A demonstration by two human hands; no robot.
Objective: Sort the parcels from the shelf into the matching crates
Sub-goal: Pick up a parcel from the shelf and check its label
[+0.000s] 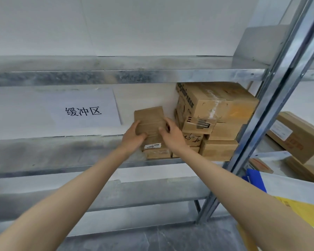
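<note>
Left hand (134, 135) and right hand (171, 134) both gripped one small brown parcel (150, 118), sitting atop the stack (158, 153) near the shelf's (62, 151) right end.

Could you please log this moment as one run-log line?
pick | left hand and right hand hold small parcel | above stack on shelf

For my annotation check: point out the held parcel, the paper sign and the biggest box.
held parcel (149, 120), head view, top face.
paper sign (83, 111), head view, printed characters.
biggest box (219, 101), head view, taped face.
</note>
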